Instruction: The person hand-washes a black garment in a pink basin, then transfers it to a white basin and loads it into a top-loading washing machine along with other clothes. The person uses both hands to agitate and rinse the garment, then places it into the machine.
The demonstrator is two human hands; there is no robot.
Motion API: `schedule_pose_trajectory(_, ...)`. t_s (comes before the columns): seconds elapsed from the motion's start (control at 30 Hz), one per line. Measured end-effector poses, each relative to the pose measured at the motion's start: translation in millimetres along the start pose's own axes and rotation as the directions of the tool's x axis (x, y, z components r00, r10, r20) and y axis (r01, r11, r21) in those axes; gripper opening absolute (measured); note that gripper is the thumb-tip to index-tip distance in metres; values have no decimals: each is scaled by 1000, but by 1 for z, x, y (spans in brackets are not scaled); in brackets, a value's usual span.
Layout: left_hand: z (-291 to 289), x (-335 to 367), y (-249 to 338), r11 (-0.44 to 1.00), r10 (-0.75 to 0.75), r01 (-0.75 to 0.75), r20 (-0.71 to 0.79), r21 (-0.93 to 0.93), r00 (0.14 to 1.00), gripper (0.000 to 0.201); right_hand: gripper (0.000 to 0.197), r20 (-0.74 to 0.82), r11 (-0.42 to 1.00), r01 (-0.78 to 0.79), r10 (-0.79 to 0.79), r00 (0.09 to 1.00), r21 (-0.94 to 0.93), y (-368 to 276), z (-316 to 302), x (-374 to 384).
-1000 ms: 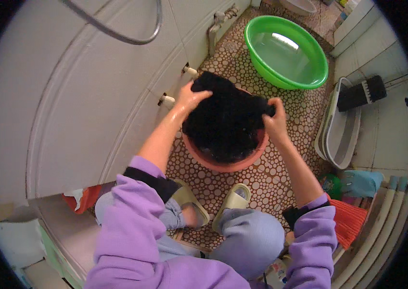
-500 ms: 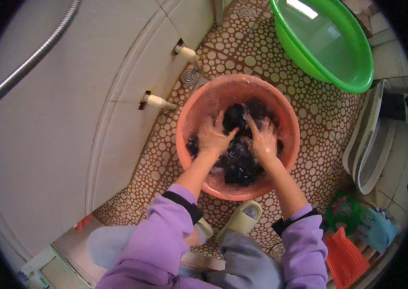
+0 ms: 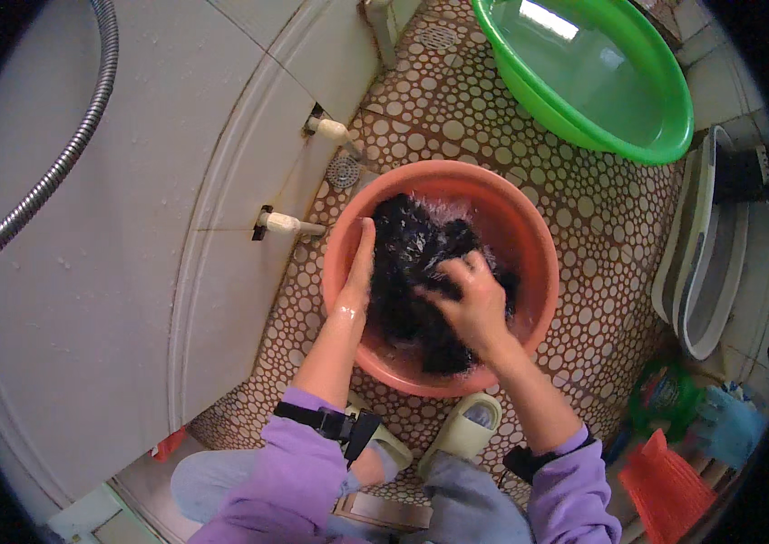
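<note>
Two pale slippers point(image 3: 462, 433) are resting at six o'clock from the pink basin point(image 3: 441, 385), just outside it, apparently to leave the arms room to reach over. Black cloth point(image 3: 403, 254) is lying heaped inside the basin, in water. At nine o'clock in the basin, the left hand point(image 3: 360, 270) is standing edge-on, its grip flat with fingers extended, holding nothing, probably bracing the heap. Right of centre, the right hand point(image 3: 473, 304) is resting on the cloth, its grip half curled; whether it is pinching any is impossible to tell. Farther out, a pipe stub point(image 3: 283, 223) is jutting at ten o'clock. At one o'clock, a green basin point(image 3: 543, 113) is standing apart, holding water, probably so placed to stay within reach.
</note>
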State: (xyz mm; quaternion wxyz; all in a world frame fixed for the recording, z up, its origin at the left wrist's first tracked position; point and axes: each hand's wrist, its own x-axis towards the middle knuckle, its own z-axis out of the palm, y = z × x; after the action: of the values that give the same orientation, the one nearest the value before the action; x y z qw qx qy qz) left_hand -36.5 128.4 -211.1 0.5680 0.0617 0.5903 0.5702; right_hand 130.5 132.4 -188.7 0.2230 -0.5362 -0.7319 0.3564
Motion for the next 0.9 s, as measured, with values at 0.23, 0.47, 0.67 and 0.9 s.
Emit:
schedule_pose_trajectory(0.23,-28,-39,-28,932,276,-176,306,-316,911,46,29,-136,917,369,-389,911,-151,-71,20,-3)
schedule_pose_trajectory(0.47,-43,-9,-36,966,31,-52,87,253,996,57,31,-218,946,158,-224,950,-284,-7,11,48)
schedule_pose_trajectory(0.67,-31,-16,-70,702,470,-350,-35,620,882,83,104,-90,917,-73,41,995,-391,38,19,22)
schedule_pose_trajectory(0.9,-33,30,-68,487,277,-176,40,856,960,83,92,97,840,-71,145,985,-538,74,44,45)
